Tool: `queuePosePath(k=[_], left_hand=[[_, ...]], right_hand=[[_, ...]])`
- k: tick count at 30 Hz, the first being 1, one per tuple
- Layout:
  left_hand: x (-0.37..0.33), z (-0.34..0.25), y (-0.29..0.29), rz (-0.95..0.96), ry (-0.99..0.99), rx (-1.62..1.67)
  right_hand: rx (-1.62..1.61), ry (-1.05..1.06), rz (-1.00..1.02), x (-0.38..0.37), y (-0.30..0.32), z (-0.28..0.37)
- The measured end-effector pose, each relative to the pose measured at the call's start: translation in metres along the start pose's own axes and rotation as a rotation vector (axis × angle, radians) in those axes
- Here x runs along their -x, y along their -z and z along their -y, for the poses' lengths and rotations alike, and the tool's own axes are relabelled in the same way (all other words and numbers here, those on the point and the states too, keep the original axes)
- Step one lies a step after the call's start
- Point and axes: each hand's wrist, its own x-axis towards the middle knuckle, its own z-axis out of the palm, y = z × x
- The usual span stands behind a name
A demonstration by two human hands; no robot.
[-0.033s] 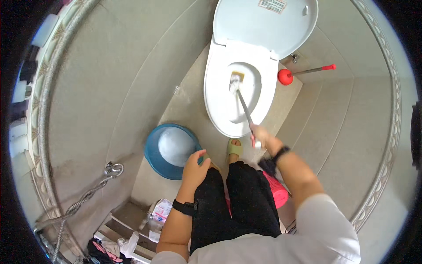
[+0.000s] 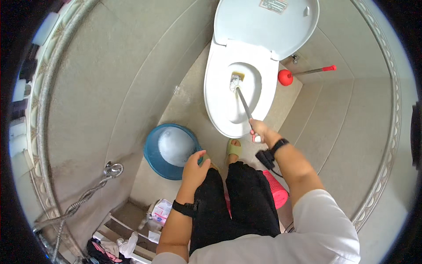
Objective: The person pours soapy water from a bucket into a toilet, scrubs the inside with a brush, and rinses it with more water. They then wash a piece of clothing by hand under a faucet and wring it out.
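My right hand (image 2: 260,131) is closed around the handle of a toilet brush (image 2: 244,104). The grey shaft slants into the bowl of a white toilet (image 2: 212,94), and the white bristle head sits at the yellowish drain opening at the far end. The toilet's lid (image 2: 268,26) is raised. My left hand (image 2: 194,170) hangs by my left knee with its thumb and fingers apart, holding nothing. Just left of that hand stands a blue basin (image 2: 150,154) containing whitish, sudsy liquid.
A red plunger (image 2: 285,78) leans right of the toilet. By my right leg is a pink basket (image 2: 276,190). Tiled walls close in on both sides; a shower hose (image 2: 83,198) hangs at left. A rack (image 2: 115,237) with clothes and a package stands lower left.
My right hand has shifted slightly away from me, toward the bowl, and its wrist strap device has swung. The brush head has moved a little in the bowl. My left hand stays put.
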Motion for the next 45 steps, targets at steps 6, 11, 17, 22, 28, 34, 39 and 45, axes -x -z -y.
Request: queuePosePath(k=[6,11,17,22,28,34,39,45], left_hand=[[0.014,0.009,0.015,-0.02,0.037,0.089],[-0.003,-0.001,-0.001,0.005,0.037,0.133],[-0.019,-0.034,-0.008,-0.178,-0.176,-0.168],[-0.031,-0.072,-0.026,-0.035,-0.231,-0.17],[-0.029,-0.053,-0.021,-0.059,-0.215,-0.128],[-0.013,-0.034,-0.01,-0.062,-0.149,-0.048],[-0.008,-0.032,-0.004,-0.073,-0.167,-0.02],[0.005,-0.015,0.019,-0.076,-0.12,-0.058]], right_hand=[[0.569,0.173,0.089,0.034,0.023,-0.065],[0.472,0.043,0.079,0.001,0.023,-0.009],[0.54,0.042,0.14,0.028,0.005,-0.036],[0.788,0.152,0.158,0.039,0.012,-0.048],[0.354,-0.095,0.02,0.015,0.0,-0.005],[0.842,0.006,0.209,0.054,0.02,-0.043],[0.838,-0.024,0.002,0.001,0.052,0.028],[1.82,-0.015,-0.122,0.104,0.039,0.111]])
